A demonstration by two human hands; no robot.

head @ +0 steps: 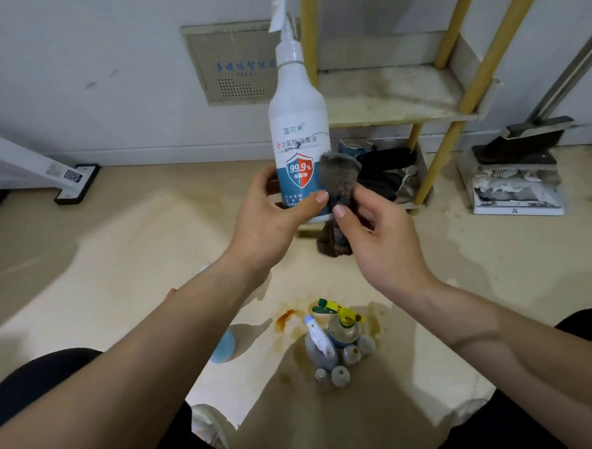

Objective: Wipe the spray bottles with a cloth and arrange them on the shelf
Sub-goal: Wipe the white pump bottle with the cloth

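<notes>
Stained beige floor (117,251) lay beneath both hands. One white spray bottle (297,121) stood upright, gripped by the left hand (270,218). The right hand (381,244) pinched one grey cloth (338,177) against its label. Below them clustered about six small bottles (339,349); beyond stood one yellow-posted shelf (390,95).

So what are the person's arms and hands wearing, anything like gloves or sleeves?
Nothing: the left hand and right hand are bare, with no gloves, rings or watch in sight, and short plain nails. Both forearms are uncovered right to the picture's edge, so no sleeves show. Dark clothing covers the legs below.
</notes>
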